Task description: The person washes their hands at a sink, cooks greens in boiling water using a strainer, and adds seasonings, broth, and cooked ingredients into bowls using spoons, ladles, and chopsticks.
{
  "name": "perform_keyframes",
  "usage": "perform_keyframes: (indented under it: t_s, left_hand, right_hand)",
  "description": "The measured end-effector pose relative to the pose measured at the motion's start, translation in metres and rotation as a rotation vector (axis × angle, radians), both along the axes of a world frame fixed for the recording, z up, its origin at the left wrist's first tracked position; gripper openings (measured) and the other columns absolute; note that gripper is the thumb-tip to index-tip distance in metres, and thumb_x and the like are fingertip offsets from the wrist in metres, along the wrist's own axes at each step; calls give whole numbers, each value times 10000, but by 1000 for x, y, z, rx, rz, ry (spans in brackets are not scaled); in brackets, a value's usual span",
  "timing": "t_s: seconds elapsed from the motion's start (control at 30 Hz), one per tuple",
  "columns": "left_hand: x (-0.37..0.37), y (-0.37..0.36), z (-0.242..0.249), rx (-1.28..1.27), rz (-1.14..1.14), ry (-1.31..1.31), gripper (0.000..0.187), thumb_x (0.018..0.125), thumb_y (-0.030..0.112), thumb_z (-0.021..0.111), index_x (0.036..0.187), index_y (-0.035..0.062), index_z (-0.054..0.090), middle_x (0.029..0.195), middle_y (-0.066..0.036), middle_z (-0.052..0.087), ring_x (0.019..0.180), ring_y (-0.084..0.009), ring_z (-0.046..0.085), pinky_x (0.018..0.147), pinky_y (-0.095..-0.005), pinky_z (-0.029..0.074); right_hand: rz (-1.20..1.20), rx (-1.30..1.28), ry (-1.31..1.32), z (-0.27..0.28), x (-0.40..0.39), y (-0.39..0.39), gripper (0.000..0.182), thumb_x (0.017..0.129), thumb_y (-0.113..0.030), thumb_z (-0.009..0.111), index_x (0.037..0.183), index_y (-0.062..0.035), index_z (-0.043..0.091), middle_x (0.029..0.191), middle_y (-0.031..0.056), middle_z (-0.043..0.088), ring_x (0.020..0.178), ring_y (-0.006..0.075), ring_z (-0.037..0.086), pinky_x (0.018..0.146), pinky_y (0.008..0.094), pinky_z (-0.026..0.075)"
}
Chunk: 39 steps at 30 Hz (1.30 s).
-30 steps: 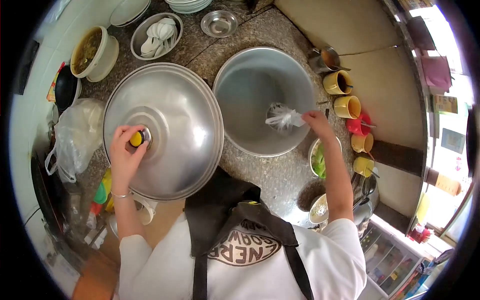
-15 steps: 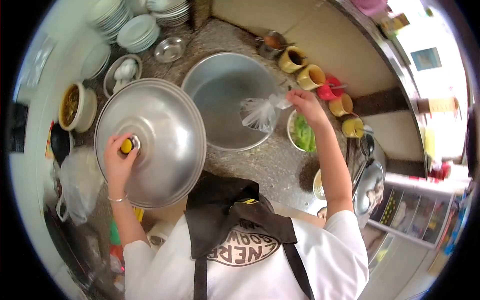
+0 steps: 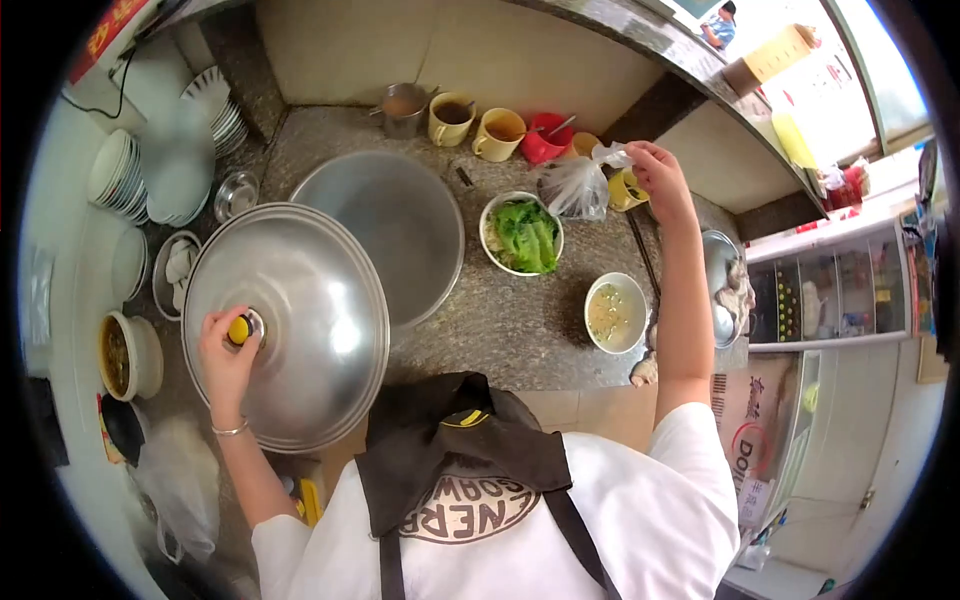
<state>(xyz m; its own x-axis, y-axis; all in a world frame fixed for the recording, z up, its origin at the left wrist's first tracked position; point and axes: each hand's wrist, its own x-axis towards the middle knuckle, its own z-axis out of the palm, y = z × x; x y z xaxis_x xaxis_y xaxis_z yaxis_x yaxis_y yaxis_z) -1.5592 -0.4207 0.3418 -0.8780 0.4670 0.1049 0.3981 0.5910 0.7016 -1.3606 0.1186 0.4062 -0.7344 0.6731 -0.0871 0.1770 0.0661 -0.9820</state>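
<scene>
My left hand [image 3: 225, 362] grips the yellow-and-black knob of a large metal pot lid [image 3: 310, 300]. The lid is held over the left side of a wide metal pot [image 3: 445, 215], part of which it hides. Pinched at its gathered top, a clear plastic bag [image 3: 582, 190] hangs from my right hand [image 3: 660, 178]; what it contains, if anything, I cannot make out. Below and left of the bag is a white bowl with green lettuce leaves [image 3: 525, 237]. Closer to me, under my right forearm's left side, stands a bowl of pale broth with green bits [image 3: 612, 315].
Along the back wall stand a metal cup [image 3: 404, 112], yellow mugs [image 3: 453, 118] and a red one [image 3: 546, 140]. Stacked plates [image 3: 120, 175] fill the far left. A pot of brown food [image 3: 117, 355] and a plastic bag [image 3: 180, 480] lie left; a metal tray [image 3: 718, 270] stands right.
My right hand has carried the plastic bag away from over the pot, to the right, near the mugs. My left hand still holds the lid. The view has turned rightward, showing both bowls fully.
</scene>
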Motion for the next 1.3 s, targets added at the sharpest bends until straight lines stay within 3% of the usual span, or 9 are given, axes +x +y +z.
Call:
perform_keyframes:
  t_s: [0.2,0.27,0.37,0.5,0.63,0.77,0.93,1.07,1.3]
  left_hand:
    - [-11,42,-1,28,-65,-2,291,638,26,632,927,17,603,858,-116,524,789,-258,541,714,-310,430]
    - [-20,60,-5,20,-126,48,288,634,34,638,919,16,603,859,-125,542,793,-271,553,710,-316,438]
    - [-30,88,-15,-38,-183,122,293,634,69,643,925,41,614,861,-129,555,797,-291,558,715,-332,447]
    - [-49,125,-44,-124,-252,161,270,648,136,639,915,104,637,853,-124,567,818,-312,548,735,-362,447]
    - [-63,164,-63,-169,-289,211,257,639,150,640,894,125,647,842,-126,573,847,-313,539,748,-375,441]
    - [-72,189,-74,-242,-306,232,253,627,154,641,880,146,649,873,-128,569,866,-308,535,754,-374,439]
    - [-77,210,-88,-248,-377,203,283,621,145,647,904,137,636,936,-109,559,892,-297,536,764,-361,444]
    - [-76,213,-99,-229,-408,189,297,637,139,656,931,110,625,981,-114,561,937,-294,527,797,-346,439]
    - [-76,209,-117,-240,-456,124,313,648,140,671,952,90,622,1024,-133,554,965,-304,519,834,-347,422]
  right_hand:
    - [-212,260,-339,-79,33,51,239,757,-217,618,872,-8,619,679,11,530,570,87,404,515,241,333]
    - [-244,229,-362,-126,59,83,250,750,-216,634,873,2,620,690,23,544,591,91,434,526,247,344]
    - [-395,-21,-324,-136,82,79,302,743,-228,652,907,24,624,666,-3,544,564,99,448,511,265,348]
    - [-340,251,-443,-149,106,75,313,730,-261,659,851,27,646,649,44,564,594,113,471,550,283,383]
    - [-375,256,-520,-146,118,60,403,761,-328,636,952,26,628,877,104,637,813,174,579,725,296,428]
    - [-444,300,-401,-137,131,26,357,799,-285,600,996,13,618,853,73,629,769,141,561,680,271,424]
    - [-524,109,-378,-116,170,-32,288,819,-254,585,968,-11,627,696,-32,538,582,52,432,517,205,344]
    - [-593,12,-416,-141,225,-60,276,826,-286,562,972,-62,630,581,-71,438,489,21,370,414,173,261]
    - [-767,-214,-483,-171,308,-110,245,823,-249,565,971,-61,617,597,-72,422,477,16,353,384,166,239]
